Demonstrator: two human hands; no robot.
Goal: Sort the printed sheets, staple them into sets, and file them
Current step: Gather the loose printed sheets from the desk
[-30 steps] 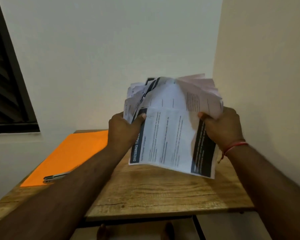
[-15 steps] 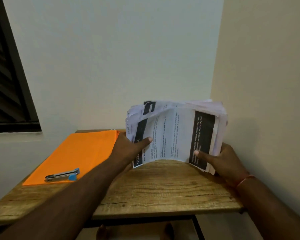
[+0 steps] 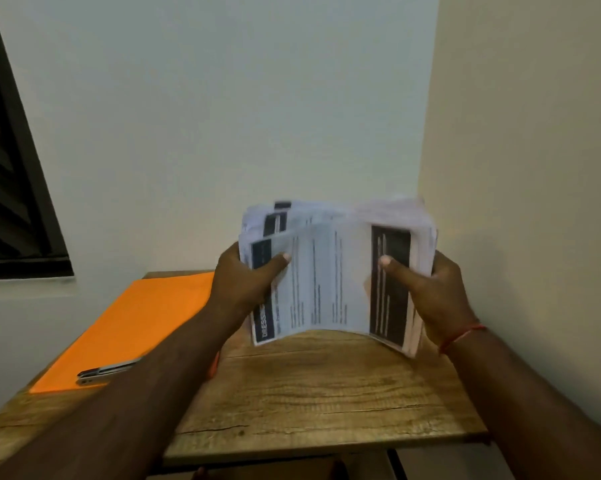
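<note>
Gripping printed sheets (image 3: 330, 282) upright over table (image 3: 309, 403): left hand (image 3: 247, 282), right hand (image 3: 430, 292), thumbs pressing front.

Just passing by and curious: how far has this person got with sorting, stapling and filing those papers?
Nothing looks finished: no stapled sets show on the wooden table. In hand: the left hand and right hand grip one thick stack of printed white sheets. Left: sorting, stapling with the silver stapler lying untouched on the flat orange folder, then filing.
</note>
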